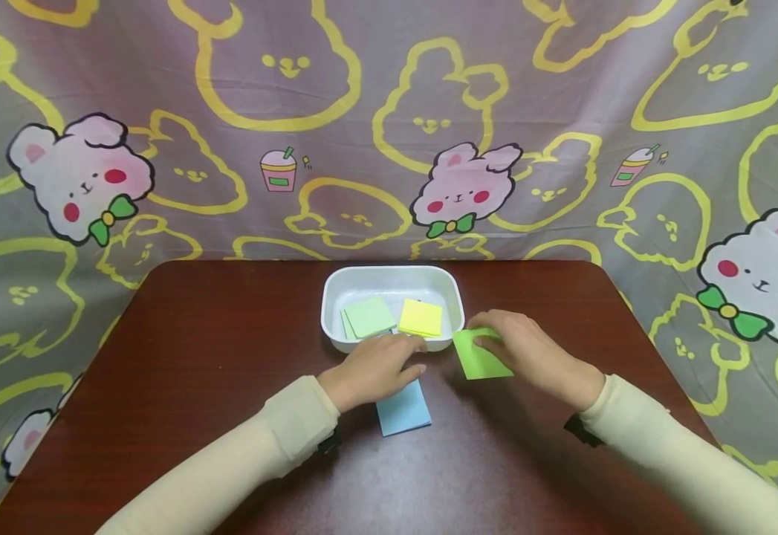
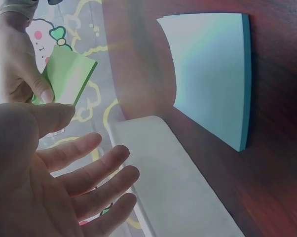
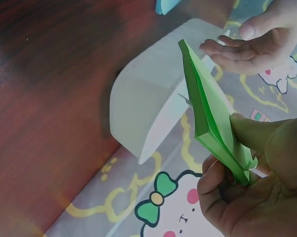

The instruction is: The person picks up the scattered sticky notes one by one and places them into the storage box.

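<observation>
Between thumb and fingers my right hand (image 1: 536, 357) pinches a bright green sticky note pad (image 1: 482, 355), just off the right front corner of a white plastic tray (image 1: 335, 327). Seen from the right wrist, the green pad (image 3: 207, 108) is tilted and its sheets part slightly along the edge. My left hand (image 1: 371, 371) hovers at the tray's front rim, fingers spread and holding nothing; the left wrist view shows its bare palm (image 2: 45, 182). Beneath it on the table lies a blue sticky note pad (image 1: 405, 410), partly covered by the hand in the head view.
Inside the tray lie pale green sticky notes (image 1: 370, 317) on the left and a yellow pad (image 1: 420, 318) on the right. Everything stands on a dark red-brown wooden table (image 1: 228, 319). A patterned cloth (image 1: 362, 148) hangs behind and beside the table.
</observation>
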Action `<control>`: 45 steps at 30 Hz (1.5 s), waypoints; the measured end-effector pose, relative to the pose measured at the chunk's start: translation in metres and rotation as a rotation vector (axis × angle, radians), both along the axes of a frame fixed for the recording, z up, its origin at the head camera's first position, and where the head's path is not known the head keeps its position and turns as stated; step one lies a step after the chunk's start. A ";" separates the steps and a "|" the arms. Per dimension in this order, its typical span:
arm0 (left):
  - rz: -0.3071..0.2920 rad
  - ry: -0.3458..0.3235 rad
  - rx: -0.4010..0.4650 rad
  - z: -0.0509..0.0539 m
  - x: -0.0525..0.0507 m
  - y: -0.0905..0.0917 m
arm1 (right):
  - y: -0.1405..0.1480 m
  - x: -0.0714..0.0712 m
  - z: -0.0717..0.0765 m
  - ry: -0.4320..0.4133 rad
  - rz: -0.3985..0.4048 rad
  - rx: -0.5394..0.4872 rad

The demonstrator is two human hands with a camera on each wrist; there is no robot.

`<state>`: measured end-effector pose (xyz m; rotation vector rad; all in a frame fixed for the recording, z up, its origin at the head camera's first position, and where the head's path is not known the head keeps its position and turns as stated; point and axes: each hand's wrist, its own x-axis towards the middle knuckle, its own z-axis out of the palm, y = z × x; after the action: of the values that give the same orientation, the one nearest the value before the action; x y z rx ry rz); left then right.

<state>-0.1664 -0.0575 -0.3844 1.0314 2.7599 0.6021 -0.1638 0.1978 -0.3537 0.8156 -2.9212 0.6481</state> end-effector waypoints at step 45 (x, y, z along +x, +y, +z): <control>0.062 0.007 0.018 0.029 -0.013 0.002 | -0.006 -0.016 0.021 0.067 -0.023 -0.029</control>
<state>-0.1793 -0.0559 -0.3558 0.9570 2.8070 0.6339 -0.1799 0.1914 -0.3325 0.7833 -2.8503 0.6469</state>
